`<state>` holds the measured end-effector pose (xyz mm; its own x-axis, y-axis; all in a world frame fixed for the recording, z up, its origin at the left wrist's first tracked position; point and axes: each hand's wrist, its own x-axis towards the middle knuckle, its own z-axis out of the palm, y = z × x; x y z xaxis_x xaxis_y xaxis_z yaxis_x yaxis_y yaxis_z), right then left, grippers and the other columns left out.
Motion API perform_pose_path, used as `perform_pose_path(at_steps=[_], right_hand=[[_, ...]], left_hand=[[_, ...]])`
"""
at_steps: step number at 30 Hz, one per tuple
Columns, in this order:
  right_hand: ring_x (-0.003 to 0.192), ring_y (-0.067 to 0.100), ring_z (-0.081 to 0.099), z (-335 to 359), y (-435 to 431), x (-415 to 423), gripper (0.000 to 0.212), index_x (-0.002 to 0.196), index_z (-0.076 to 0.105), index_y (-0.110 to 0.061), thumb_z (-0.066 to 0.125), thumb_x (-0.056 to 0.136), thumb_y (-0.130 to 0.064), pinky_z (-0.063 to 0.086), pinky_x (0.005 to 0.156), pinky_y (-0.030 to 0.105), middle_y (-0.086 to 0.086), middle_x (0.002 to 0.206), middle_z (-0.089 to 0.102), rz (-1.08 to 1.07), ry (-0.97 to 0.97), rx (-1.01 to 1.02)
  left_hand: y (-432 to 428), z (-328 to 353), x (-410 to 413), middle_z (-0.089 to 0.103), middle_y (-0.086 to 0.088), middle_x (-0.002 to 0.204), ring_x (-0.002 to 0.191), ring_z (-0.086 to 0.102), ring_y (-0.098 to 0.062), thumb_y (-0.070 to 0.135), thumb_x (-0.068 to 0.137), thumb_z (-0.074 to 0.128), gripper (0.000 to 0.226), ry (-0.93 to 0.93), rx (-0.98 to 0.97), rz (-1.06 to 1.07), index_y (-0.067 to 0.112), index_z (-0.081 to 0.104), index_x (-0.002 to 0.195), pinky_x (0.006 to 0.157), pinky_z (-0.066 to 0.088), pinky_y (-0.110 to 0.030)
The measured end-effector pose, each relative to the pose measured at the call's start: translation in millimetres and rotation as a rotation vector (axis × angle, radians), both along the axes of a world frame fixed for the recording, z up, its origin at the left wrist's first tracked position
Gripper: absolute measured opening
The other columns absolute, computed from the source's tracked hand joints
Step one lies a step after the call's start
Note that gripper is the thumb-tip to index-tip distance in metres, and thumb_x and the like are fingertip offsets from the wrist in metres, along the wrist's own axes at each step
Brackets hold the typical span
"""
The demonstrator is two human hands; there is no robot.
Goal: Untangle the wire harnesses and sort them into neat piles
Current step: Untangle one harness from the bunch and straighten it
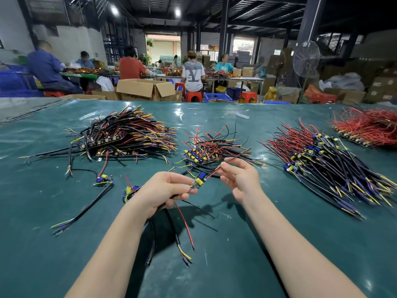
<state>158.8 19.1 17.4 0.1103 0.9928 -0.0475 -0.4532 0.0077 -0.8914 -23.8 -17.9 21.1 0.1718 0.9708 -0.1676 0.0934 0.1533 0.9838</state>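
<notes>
Above the green table mat (214,244), my left hand (163,190) grips a wire harness (198,180) by its small circuit board with yellow and blue parts. Black and red leads hang below that hand. My right hand (238,177) pinches the harness's red wire (234,159), which runs up to the right. A tangled heap of harnesses (212,147) lies just behind my hands. A big black-cabled pile (126,134) sits at the left. A sorted pile (322,160) lies at the right.
A red-wired pile (369,127) lies at the far right. Two loose harnesses (103,179) (131,190) rest on the mat left of my left hand. Beyond the table's far edge sit several workers, cardboard boxes (146,89), red stools and a standing fan (306,59).
</notes>
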Motion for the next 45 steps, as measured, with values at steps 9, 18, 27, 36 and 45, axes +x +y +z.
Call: perform_pose_path(at_steps=[9,18,27,36,45], right_hand=[[0.038,0.002,0.054,-4,11,32,0.021,0.069,0.056,-0.008,0.057,0.085,0.006,0.051,0.044,0.016,-0.007,0.040,0.056,-0.287,0.063,0.083],[0.036,0.009,0.053,-1,10,23,0.032,0.070,0.055,-0.008,0.045,0.097,-0.021,0.046,0.036,0.015,0.002,0.043,0.056,-0.271,0.303,-0.125],[0.039,0.010,0.055,-2,-14,-25,0.014,0.073,0.053,-0.008,0.056,0.086,-0.004,0.050,0.042,0.021,0.002,0.050,0.062,0.530,-0.253,-0.069],[0.036,0.010,0.054,-3,-16,-30,0.018,0.069,0.054,-0.005,0.064,0.083,-0.006,0.049,0.042,0.019,0.004,0.051,0.051,0.319,-0.284,0.006],[0.035,0.010,0.055,2,-11,-31,0.019,0.071,0.052,-0.006,0.059,0.087,-0.013,0.050,0.042,0.019,-0.001,0.038,0.051,0.235,0.091,-0.062]], left_hand=[[-2,0,-6,0.072,-0.001,0.068,0.043,0.051,-0.001,-0.005,0.087,0.054,0.019,0.062,0.026,-0.080,0.011,0.064,0.090,0.033,0.023,-0.009],[-1,0,-7,0.073,-0.001,0.069,0.045,0.055,-0.001,-0.003,0.088,0.055,0.020,0.031,0.090,-0.012,0.014,0.065,0.090,0.034,0.025,-0.010],[1,-2,-5,0.072,0.002,0.064,0.047,0.059,-0.001,-0.002,0.086,0.057,0.015,0.028,0.111,0.067,0.013,0.061,0.087,0.033,0.029,-0.011],[-1,-4,4,0.062,0.004,0.055,0.045,0.052,0.001,0.006,0.080,0.066,0.017,0.155,0.183,0.135,0.014,0.066,0.066,0.038,0.036,-0.013],[-3,-4,21,0.049,0.013,0.040,0.037,0.040,0.001,0.020,0.085,0.064,0.029,0.209,0.339,0.200,0.021,0.066,0.056,0.034,0.032,-0.012]])
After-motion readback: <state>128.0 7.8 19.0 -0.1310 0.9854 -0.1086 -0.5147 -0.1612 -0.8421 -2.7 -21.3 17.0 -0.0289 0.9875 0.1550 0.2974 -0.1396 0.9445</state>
